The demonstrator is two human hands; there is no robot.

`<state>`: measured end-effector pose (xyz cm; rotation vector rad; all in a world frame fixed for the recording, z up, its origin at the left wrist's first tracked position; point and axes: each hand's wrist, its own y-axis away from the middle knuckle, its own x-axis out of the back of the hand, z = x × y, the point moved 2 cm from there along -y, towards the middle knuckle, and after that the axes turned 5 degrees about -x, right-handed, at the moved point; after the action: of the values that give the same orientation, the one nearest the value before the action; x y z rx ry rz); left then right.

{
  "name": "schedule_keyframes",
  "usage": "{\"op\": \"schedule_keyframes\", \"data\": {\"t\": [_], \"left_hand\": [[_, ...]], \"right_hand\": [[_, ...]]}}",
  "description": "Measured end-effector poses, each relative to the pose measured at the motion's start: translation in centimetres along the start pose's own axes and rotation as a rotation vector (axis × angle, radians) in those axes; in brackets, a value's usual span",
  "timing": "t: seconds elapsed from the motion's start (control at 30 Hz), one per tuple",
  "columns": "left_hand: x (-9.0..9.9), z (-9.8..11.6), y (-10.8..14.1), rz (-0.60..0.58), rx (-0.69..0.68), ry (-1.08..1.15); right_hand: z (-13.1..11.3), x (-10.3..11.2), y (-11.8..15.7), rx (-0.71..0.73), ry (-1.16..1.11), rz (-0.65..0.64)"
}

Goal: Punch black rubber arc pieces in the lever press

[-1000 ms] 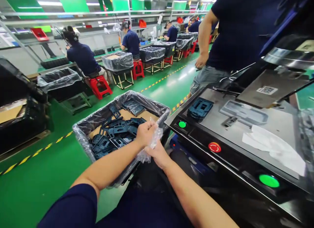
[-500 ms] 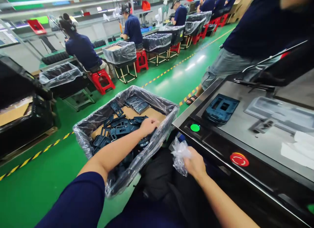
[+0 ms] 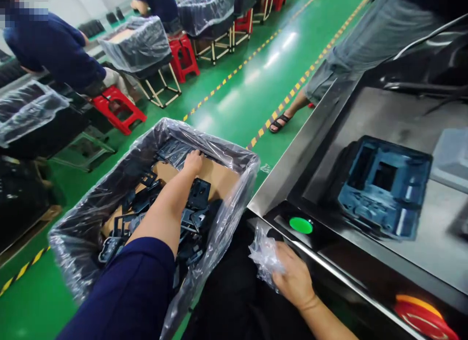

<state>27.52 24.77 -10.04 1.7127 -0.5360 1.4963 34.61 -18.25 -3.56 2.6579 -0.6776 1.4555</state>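
Observation:
My left hand (image 3: 193,162) reaches far into a plastic-lined bin (image 3: 234,159), at wrapped dark parts (image 3: 175,152) lying on cardboard (image 3: 223,179). Its fingers are curled, and whether they grip the wrapping is hidden. Loose dark blue plastic parts (image 3: 199,193) lie jumbled in the bin under my forearm. My right hand (image 3: 294,276) is closed on a crumpled clear plastic bag (image 3: 265,257), held between the bin and the machine's front edge.
To the right, a metal machine table (image 3: 310,135) carries a blue plastic housing (image 3: 387,184), with a green button (image 3: 301,225) and red stop button (image 3: 424,315) in front. A standing person's leg (image 3: 300,103) is behind it. Seated people and red stools (image 3: 119,108) line the upper left.
The view has shifted down and closer to the bin. My left hand has moved from the bin's near right side to the wrapped parts at the far end. My right hand still holds the bag.

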Motion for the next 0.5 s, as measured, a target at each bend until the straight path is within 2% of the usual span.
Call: {"op": "schedule_keyframes", "data": {"t": [0.1,0.23,0.37,0.5], "left_hand": [[-0.6,-0.2,-2.3,-0.035,-0.011,-0.074],[-1.5,-0.7,-3.9,-0.116,-0.057,-0.127],[-2.5,-1.0,-4.3,-0.146,-0.056,-0.080],[-2.7,-1.1,-3.7,-0.137,-0.014,-0.010]], "right_hand": [[0.7,-0.1,0.3,-0.014,-0.008,-0.003],[1.4,-0.9,1.3,-0.051,-0.024,0.045],[1.8,-1.5,1.7,-0.059,-0.058,0.042],[1.7,-1.6,1.2,-0.088,-0.069,-0.062]]}}
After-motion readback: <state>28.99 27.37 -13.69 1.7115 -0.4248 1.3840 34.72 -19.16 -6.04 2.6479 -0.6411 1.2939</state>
